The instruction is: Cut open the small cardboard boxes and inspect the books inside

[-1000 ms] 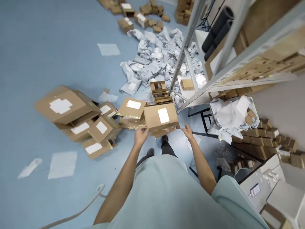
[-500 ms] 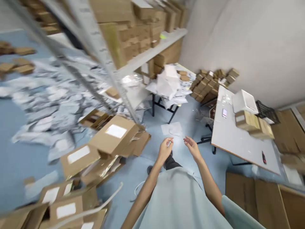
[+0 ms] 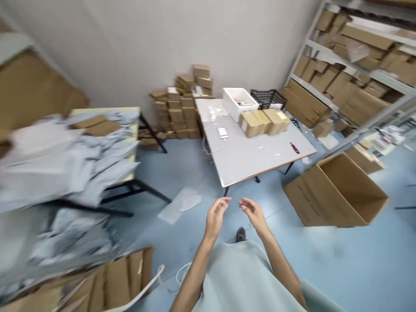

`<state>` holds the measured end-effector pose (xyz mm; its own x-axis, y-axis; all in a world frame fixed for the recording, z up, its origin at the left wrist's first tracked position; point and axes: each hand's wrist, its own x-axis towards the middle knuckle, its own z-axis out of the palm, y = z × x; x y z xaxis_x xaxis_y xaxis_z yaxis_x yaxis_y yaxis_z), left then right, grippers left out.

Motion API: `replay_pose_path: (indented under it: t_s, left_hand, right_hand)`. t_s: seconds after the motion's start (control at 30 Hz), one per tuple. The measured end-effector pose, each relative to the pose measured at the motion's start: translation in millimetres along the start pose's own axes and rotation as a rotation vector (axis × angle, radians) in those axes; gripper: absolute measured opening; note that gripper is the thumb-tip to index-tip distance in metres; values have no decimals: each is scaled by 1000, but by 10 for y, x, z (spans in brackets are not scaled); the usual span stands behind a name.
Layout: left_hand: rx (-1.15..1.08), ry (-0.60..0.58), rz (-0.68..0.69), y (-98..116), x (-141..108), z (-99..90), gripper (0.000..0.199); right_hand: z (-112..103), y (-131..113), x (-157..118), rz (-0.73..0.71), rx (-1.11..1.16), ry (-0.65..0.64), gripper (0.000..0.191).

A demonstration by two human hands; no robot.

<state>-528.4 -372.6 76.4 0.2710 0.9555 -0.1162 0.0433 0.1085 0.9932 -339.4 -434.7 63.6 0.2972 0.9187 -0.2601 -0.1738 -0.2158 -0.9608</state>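
Observation:
My left hand (image 3: 216, 216) is raised in front of my body, fingers apart and bent, holding nothing. Facing it across a small gap, my right hand (image 3: 254, 215) is also empty with loosely curved fingers. Both are in the air over the blue floor, just short of the grey table (image 3: 247, 160). On that table lie a phone (image 3: 222, 132) and a red and black tool (image 3: 294, 147). Small brown boxes (image 3: 255, 124) stand there beside a white box (image 3: 238, 104) and a black crate (image 3: 268, 99).
A large open carton (image 3: 325, 199) stands on the floor at right, before shelves (image 3: 354, 65) of boxes. At left, a table (image 3: 132, 143) bears pale packages. White sheets (image 3: 180, 203) lie on the floor; flattened cardboard (image 3: 117, 281) is at lower left.
The view has swung to the right, so the grey table is now ahead and the right-hand shelves and open carton show. My hands remain raised, empty and slightly closer together.

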Motion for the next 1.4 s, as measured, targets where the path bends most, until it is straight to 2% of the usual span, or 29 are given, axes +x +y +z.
replay_pose_path:
  t_s: [0.1, 0.2, 0.3, 0.43, 0.57, 0.7, 0.83, 0.97, 1.07, 1.2, 1.3, 1.4]
  left_hand:
    - [23, -133, 11, 107, 422, 834, 34]
    - [42, -259, 42, 195, 719, 1530, 45]
    - [29, -318, 56, 245, 948, 2044, 53]
    - [35, -382, 43, 254, 1305, 2544, 57]
    - [16, -437, 21, 276, 1811, 2971, 53]
    - [-36, -451, 31, 395, 2481, 3391, 51]
    - [-111, -433, 72, 633, 3242, 3779, 51]
    - [-143, -395, 96, 868, 3894, 4058, 52]
    - [-129, -347, 94, 948, 4238, 4199, 52]
    - [-126, -279, 37, 924, 4571, 4376, 59]
    - [-121, -215, -2, 880, 4820, 4532, 71]
    - [-94, -133, -39, 873, 5098, 4698, 75]
  right_hand:
    - [-722, -228, 206, -41, 32, 90, 52]
    - [-1383, -464, 303, -64, 47, 208, 55]
    - [-1903, -641, 339, -81, 65, 324, 61]
    - [-2342, -740, 485, -91, 80, 424, 66]
    - [-2603, -766, 868, -104, 19, 493, 72]
    - [-2869, -911, 1472, -121, -27, 510, 75]
    - [-3187, -1295, 2201, -135, -79, 512, 79]
    - [-3475, -1731, 2902, -198, -139, 522, 83]
    - [-3662, -1917, 3357, -237, -185, 527, 83]
    - [-3918, -1928, 3962, -232, -220, 500, 81]
    - [-4121, -1856, 4507, -195, -244, 417, 83]
    - [-4295, -1839, 5133, -170, -259, 302, 87]
